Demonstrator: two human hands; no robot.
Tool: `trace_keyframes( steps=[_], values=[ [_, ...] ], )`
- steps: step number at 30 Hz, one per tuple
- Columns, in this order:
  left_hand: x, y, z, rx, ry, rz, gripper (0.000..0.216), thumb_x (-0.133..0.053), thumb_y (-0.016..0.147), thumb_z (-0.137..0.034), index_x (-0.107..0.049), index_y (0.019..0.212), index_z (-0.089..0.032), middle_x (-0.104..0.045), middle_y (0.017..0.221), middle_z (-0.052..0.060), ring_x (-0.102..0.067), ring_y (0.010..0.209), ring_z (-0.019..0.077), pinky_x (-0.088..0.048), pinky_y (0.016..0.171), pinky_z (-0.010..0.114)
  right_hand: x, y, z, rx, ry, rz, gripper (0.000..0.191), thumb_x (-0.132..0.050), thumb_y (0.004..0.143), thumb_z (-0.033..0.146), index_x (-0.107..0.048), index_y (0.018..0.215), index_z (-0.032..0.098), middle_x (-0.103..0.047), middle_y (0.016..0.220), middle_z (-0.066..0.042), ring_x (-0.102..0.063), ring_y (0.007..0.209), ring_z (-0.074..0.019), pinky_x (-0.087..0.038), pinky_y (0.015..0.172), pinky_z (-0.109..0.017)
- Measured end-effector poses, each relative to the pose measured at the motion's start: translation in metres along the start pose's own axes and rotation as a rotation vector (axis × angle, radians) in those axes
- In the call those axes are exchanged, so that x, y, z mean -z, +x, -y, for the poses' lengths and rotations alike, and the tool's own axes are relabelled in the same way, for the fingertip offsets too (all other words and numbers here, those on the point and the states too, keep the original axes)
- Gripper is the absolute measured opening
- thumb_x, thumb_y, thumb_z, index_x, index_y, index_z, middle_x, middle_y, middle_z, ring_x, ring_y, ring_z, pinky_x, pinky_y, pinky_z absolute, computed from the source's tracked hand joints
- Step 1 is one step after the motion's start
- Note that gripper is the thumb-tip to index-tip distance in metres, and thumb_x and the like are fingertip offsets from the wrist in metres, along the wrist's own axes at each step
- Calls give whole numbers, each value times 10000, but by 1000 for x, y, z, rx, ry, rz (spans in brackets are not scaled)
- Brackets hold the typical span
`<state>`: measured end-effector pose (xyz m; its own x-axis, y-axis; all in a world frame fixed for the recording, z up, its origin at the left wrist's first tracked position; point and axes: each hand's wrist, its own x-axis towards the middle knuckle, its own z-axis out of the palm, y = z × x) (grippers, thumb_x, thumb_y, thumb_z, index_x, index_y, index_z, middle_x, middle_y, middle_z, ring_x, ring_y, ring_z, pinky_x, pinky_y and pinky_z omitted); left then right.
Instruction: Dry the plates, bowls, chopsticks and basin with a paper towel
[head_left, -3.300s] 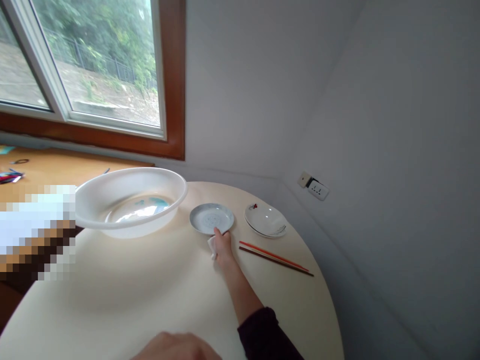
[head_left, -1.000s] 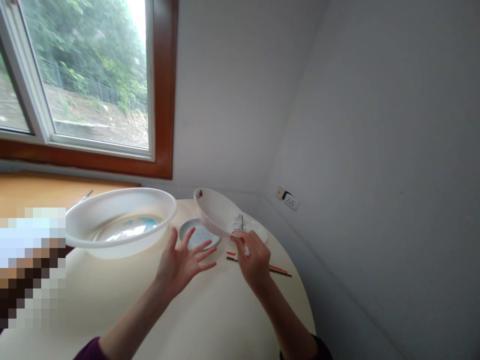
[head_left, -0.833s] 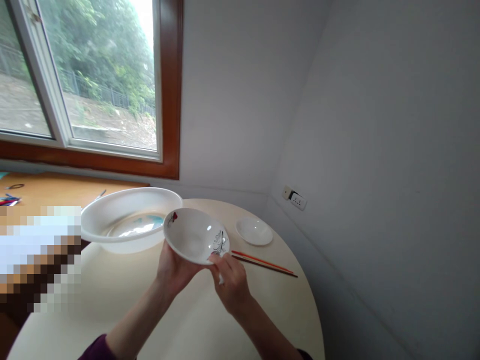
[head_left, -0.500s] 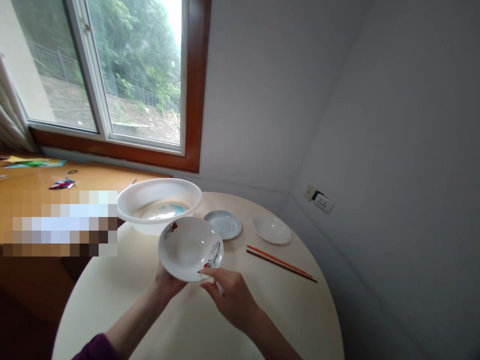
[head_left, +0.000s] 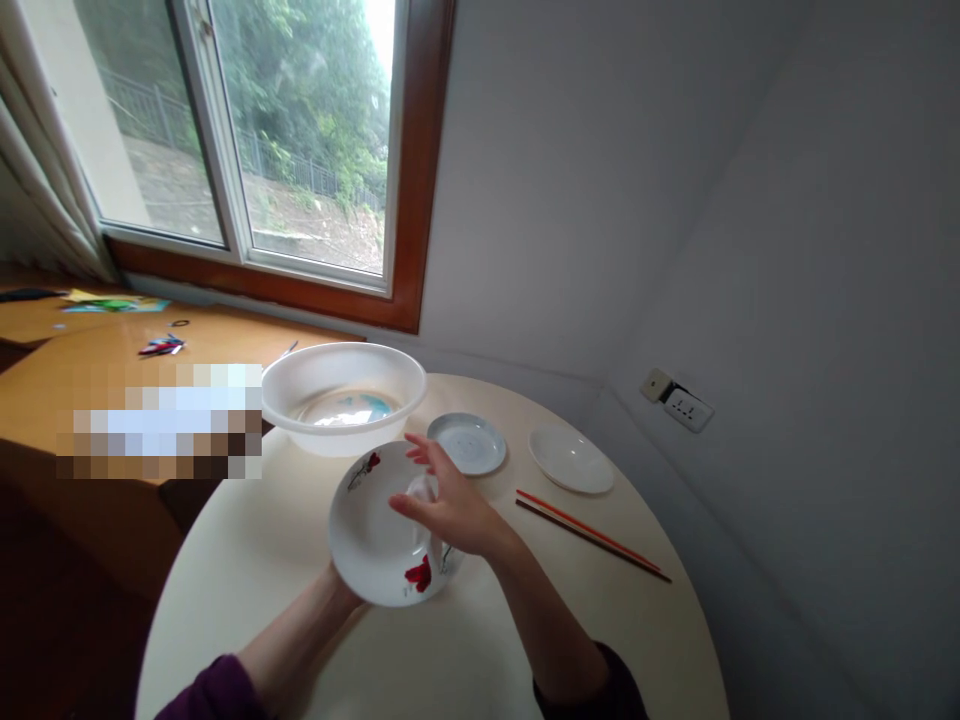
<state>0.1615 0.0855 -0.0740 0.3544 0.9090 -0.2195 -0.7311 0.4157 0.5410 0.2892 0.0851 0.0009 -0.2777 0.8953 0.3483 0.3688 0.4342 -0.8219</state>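
A white bowl (head_left: 371, 530) with red flowers and black stems printed inside is tilted up toward me above the table. My left hand (head_left: 346, 588) supports it from beneath at the lower left; most of its fingers are hidden behind the bowl. Over the bowl's right side hovers my right hand (head_left: 446, 500), thumb and fingers spread, with nothing visibly gripped. I cannot tell whether it touches the bowl. Just behind stands a large translucent white basin (head_left: 300, 425), with a bluish patch at its bottom.
On the round cream table (head_left: 247, 600), a pale blue-grey plate (head_left: 469, 445) and a white dish (head_left: 571, 460) lie to the right. A red chopstick (head_left: 589, 528) and a dark chopstick (head_left: 592, 541) lie in front of them. A wooden desk (head_left: 225, 335) adjoins at left, partly blurred.
My right hand has lifted from the bowl's near rim to above its right side, fingers spreading. The bowl has turned, bringing a red flower to the near edge. The view has shifted left.
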Motion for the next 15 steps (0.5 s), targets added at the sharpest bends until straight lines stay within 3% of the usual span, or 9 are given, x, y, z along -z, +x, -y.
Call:
trace_keyframes(
  steps=[1,3,7,9,11,15],
  values=[
    [-1,0,1,7,-7,-3,336,-582,715,-472,-719,672,-170,-715,739,22,-664,814,227,-481,625,272,-4,2,-3,24,-67,-42,634,-694,685,355,-441,1251,220,-538,1157,-82,-501,1086,-227,-410,918,-391],
    [-3,2,3,-49,-45,-21,439,-453,793,-483,-719,648,-165,-695,676,-19,-665,744,200,-454,553,240,-9,3,-10,81,-163,-143,565,-668,720,314,-451,1230,203,-517,1202,-98,-456,1141,-237,-366,964,-422],
    [7,16,9,-100,-111,24,546,-260,889,-432,-734,818,-172,-683,662,-43,-662,653,132,-440,530,204,-9,-4,-16,181,-246,-220,141,-521,822,193,-577,951,175,-596,914,-57,-557,860,-170,-455,798,-324],
    [23,25,11,-72,-135,132,488,-317,896,-408,-730,864,-148,-704,719,-24,-669,671,129,-476,613,207,-10,-8,-18,181,-312,-154,102,-500,828,153,-592,868,172,-591,830,-41,-556,778,-153,-458,747,-293],
    [41,33,11,-39,-178,288,289,-505,834,-336,-726,888,-157,-729,823,18,-676,798,164,-498,740,232,-14,-10,-19,135,-389,-48,116,-510,821,126,-604,876,167,-596,854,-47,-560,804,-157,-451,766,-289],
    [63,40,9,18,-225,567,277,-539,823,-289,-672,1049,-200,-700,1034,33,-584,1075,197,-373,999,315,-22,-13,-24,45,-518,196,314,-626,747,123,-586,1057,153,-591,1014,-82,-555,934,-198,-426,844,-315]
  ],
)
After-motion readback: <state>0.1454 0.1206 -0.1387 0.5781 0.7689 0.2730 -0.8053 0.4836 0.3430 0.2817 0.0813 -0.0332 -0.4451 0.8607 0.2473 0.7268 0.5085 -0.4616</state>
